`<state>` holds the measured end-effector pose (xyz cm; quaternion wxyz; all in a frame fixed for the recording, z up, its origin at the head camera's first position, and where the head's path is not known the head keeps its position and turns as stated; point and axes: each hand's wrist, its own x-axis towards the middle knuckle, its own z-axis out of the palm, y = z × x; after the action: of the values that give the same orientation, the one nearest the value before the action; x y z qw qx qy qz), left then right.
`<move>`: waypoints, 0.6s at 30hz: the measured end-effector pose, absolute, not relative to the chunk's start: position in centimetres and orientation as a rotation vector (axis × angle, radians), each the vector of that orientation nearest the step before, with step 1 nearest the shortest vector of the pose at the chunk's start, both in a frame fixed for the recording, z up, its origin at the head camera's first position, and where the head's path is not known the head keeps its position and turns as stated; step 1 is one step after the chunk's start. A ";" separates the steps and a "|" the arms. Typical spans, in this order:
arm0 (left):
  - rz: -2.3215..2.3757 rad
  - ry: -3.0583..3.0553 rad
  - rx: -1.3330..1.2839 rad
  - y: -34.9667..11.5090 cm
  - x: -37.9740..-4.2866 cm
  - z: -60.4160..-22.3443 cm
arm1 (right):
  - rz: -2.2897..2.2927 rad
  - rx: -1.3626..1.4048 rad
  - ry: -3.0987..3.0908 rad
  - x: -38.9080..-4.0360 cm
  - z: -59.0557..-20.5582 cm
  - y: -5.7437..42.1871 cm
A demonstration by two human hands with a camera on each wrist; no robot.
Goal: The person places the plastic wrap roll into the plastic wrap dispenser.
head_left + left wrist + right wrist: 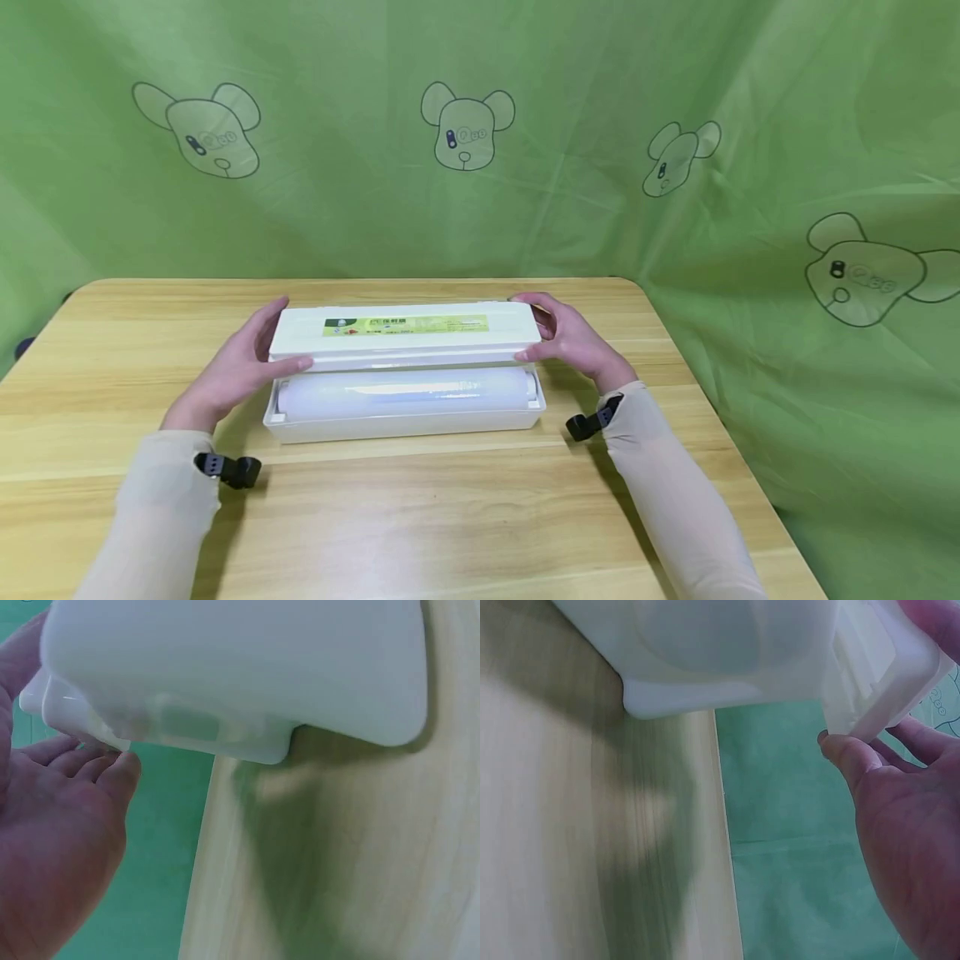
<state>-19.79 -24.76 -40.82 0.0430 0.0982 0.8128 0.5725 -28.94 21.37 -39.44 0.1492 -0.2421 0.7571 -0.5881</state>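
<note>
**A:** Midway across the pale wooden table, what do you have under your hands?

**B:** You have a long white plastic cling-film dispenser box, lying lengthwise on that table, nearer its far edge than the near one. Its white hinged lid, with a green-and-yellow label strip on top, stands raised over the box's front. A whitish roll of film lies inside the box, showing below the lid.

**A:** Your left hand?

**B:** Your left hand holds the lid's left end: thumb on the front edge, fingers reaching over the top. Seen from the left wrist, your fingertips touch the lid's lower rim.

**A:** And the right?

**B:** Your right hand grips the lid's right end the same way, thumb in front, fingers curled around the end. The right wrist view shows your thumb tip against the lid's edge.

**A:** Around the table?

**B:** Behind the table hangs a green cloth backdrop printed with bear-head outlines. Black straps sit at both wrists over beige sleeves.
</note>
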 end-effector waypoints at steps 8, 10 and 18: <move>1.794 2.443 0.287 -25.1 -19.5 -40.7 | -1.759 -0.687 2.122 -28.9 -39.5 21.1; 1.795 2.441 0.293 -25.2 -19.5 -40.7 | -1.777 -0.690 2.105 -28.9 -39.5 21.0; 1.867 2.387 0.321 -25.2 -19.2 -41.1 | -1.763 -0.705 2.102 -28.5 -39.7 21.2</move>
<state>-19.15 -25.20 -41.08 0.0470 0.1052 0.7824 0.6120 -28.48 21.18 -39.68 0.1541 -0.2460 0.7332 -0.6149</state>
